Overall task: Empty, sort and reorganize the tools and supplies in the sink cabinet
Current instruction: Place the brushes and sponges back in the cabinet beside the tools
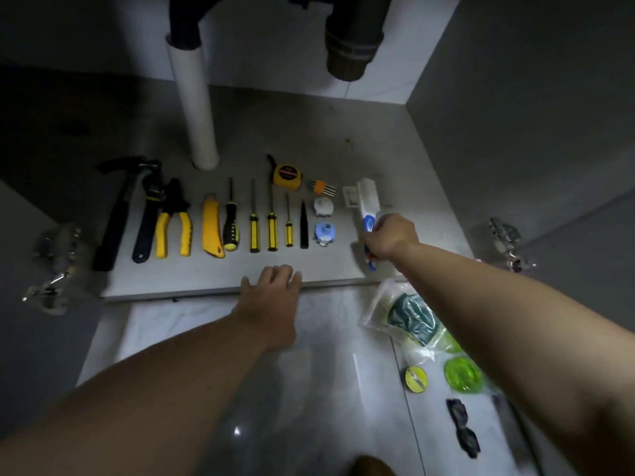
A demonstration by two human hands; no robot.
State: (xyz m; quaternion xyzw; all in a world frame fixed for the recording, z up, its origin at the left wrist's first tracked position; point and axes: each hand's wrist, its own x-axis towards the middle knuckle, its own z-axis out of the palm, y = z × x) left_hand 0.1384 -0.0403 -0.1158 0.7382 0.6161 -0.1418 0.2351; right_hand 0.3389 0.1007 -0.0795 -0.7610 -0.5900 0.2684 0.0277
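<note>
A row of tools lies on the cabinet floor (309,139): a black hammer (115,214), a wrench (147,218), yellow pliers (173,221), a yellow utility knife (211,228) and several screwdrivers (254,231). Behind them sit a yellow tape measure (287,176) and a hex key set (321,187). Two small tape rolls (323,219) lie right of the screwdrivers. My right hand (390,237) grips the handle of a white and blue brush (368,201) at the row's right end. My left hand (271,293) rests flat on the cabinet's front edge.
A white drain pipe (196,108) stands at the back left, a dark trap (350,46) hangs at the back right. On the tiled floor to the right lie a plastic bag of green scourers (409,314), a green disc (462,374), a small round tin (415,379) and a black object (462,427). Door hinges (505,238) flank the opening.
</note>
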